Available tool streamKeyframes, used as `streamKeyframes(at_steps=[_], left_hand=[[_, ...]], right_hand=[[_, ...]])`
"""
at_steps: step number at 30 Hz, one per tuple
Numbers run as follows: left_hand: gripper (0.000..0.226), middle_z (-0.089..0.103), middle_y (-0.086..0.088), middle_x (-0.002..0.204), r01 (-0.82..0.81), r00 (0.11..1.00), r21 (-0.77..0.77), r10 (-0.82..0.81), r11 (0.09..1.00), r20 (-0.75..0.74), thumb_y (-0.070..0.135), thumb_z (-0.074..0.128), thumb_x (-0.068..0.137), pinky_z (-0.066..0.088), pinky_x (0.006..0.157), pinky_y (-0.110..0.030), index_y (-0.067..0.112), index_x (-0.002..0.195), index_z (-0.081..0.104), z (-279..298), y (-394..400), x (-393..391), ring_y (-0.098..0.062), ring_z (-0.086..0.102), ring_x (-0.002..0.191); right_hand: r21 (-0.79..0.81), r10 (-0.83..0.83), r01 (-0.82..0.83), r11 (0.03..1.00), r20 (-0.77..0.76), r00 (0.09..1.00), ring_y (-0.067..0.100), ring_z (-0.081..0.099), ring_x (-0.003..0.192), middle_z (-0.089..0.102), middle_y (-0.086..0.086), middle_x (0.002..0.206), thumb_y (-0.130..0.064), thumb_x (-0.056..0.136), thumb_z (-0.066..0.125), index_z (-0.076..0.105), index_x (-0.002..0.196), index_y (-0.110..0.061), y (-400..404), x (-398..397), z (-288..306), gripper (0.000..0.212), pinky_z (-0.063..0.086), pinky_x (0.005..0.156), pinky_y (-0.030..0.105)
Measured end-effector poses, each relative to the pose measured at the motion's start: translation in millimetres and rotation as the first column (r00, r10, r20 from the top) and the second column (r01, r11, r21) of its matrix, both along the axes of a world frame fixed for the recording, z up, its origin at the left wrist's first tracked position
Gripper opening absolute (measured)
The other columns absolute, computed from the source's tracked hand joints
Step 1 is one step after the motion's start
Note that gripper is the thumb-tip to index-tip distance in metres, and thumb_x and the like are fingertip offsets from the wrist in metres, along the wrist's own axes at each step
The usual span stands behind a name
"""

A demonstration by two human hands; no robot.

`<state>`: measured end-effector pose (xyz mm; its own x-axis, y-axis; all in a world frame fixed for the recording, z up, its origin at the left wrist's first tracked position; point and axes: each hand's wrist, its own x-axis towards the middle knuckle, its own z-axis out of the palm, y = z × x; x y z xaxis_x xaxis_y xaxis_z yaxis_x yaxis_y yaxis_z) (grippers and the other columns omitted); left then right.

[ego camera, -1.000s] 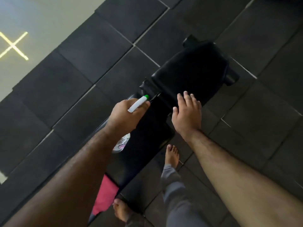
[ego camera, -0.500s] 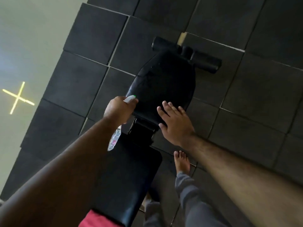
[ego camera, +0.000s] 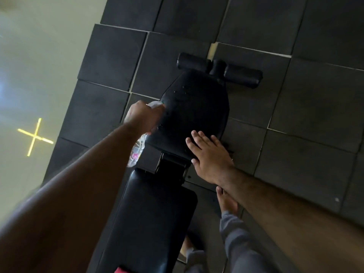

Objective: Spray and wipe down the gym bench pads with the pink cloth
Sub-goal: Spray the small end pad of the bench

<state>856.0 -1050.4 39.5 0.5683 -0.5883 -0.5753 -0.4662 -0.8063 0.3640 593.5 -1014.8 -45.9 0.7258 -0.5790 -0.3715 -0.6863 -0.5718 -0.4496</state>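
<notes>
Both bench pads, the far seat pad point(ego camera: 195, 107) and the near long pad point(ego camera: 149, 223), were glossy black, as were the foam rollers point(ego camera: 218, 70). The floor tiles point(ego camera: 307, 158) were dark grey with pale seams. The spray bottle point(ego camera: 137, 149) was clear with pink print, the cloth point(ego camera: 122, 270) pink-red, the trouser leg point(ego camera: 236, 239) grey.

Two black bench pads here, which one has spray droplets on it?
The far, rounded black seat pad by the foam roller bar: droplets glisten on it. The near, long rectangular black pad shows none. The right hand rests on the wet one.
</notes>
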Motion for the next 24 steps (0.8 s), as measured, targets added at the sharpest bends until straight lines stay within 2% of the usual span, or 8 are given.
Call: streamKeyframes(at_steps=[4,7,11,15,18,20,22,24], left_hand=[[0.031,0.078,-0.007,0.066,0.07,0.997,-0.025,-0.07,0.997,0.019,0.065,0.061,0.078,0.069,0.062,-0.039,0.041,0.071,0.079,12,-28,-1,-0.03,0.076,0.05],[0.029,0.079,-0.01,0.069,0.162,0.987,-0.036,-0.162,0.986,0.007,0.065,0.058,0.087,0.058,0.06,-0.028,0.052,0.065,0.073,15,-55,-7,-0.027,0.075,0.049],[0.036,0.078,-0.009,0.069,0.246,0.969,-0.028,-0.246,0.969,0.004,0.057,0.057,0.094,0.053,0.056,-0.027,0.037,0.072,0.077,7,-90,-24,-0.028,0.076,0.051],[0.047,0.081,-0.014,0.087,0.264,0.963,-0.001,-0.263,0.965,0.058,0.054,0.062,0.104,0.067,0.072,-0.04,0.01,0.096,0.077,-2,-108,-42,-0.035,0.081,0.075],[0.034,0.08,-0.008,0.081,0.353,0.936,0.002,-0.353,0.936,0.0,0.05,0.053,0.106,0.061,0.057,-0.028,0.026,0.101,0.077,0,-111,-61,-0.029,0.077,0.054],[0.031,0.076,-0.002,0.074,0.392,0.92,0.001,-0.392,0.92,-0.018,0.054,0.055,0.102,0.052,0.05,-0.023,0.034,0.088,0.074,1,-112,-77,-0.025,0.073,0.045],[0.032,0.074,0.001,0.071,0.443,0.897,0.009,-0.443,0.897,0.002,0.055,0.057,0.1,0.053,0.055,-0.025,0.037,0.077,0.071,0,-112,-91,-0.024,0.073,0.044],[0.03,0.074,0.002,0.07,0.494,0.868,0.037,-0.495,0.869,0.035,0.054,0.056,0.101,0.061,0.064,-0.029,0.038,0.08,0.07,1,-110,-103,-0.024,0.074,0.045]], right_hand=[[0.028,-0.018,0.017,0.999,0.056,0.998,0.016,0.0,0.168,0.001,-0.002,0.182,-0.038,0.11,0.044,0.017,0.172,-0.028,-2,-3,2,0.068,0.002,0.136,0.044],[0.021,0.002,-0.005,1.0,0.103,0.995,0.018,0.004,0.168,0.007,0.0,0.182,-0.037,0.109,0.049,0.024,0.171,-0.024,-4,-9,0,0.068,0.003,0.136,0.043],[0.023,-0.005,0.002,1.0,0.138,0.99,0.018,0.005,0.168,0.01,0.001,0.181,-0.027,0.108,0.054,0.027,0.17,-0.018,-5,-17,-5,0.068,0.0,0.135,0.038],[0.017,0.046,-0.049,0.999,0.126,0.991,0.019,-0.001,0.168,0.002,0.001,0.182,-0.025,0.108,0.053,0.018,0.172,-0.018,-7,-22,-8,0.073,-0.003,0.135,0.038],[0.006,0.07,-0.071,0.997,0.127,0.989,0.019,-0.003,0.168,0.0,0.001,0.182,-0.025,0.108,0.052,0.016,0.172,-0.017,-9,-26,-8,0.074,-0.005,0.134,0.036],[0.004,0.069,-0.07,0.998,0.132,0.989,0.02,-0.002,0.168,0.002,0.002,0.182,-0.027,0.108,0.052,0.018,0.172,-0.016,-7,-30,-7,0.073,-0.002,0.136,0.038],[0.017,0.072,-0.075,0.997,0.138,0.988,0.02,-0.003,0.168,0.003,0.003,0.182,-0.033,0.108,0.052,0.021,0.172,-0.016,-4,-35,-7,0.073,0.001,0.136,0.04],[0.025,0.075,-0.08,0.997,0.141,0.987,0.02,-0.003,0.168,0.004,0.002,0.182,-0.037,0.107,0.053,0.022,0.171,-0.017,1,-44,-7,0.074,0.002,0.136,0.04]])
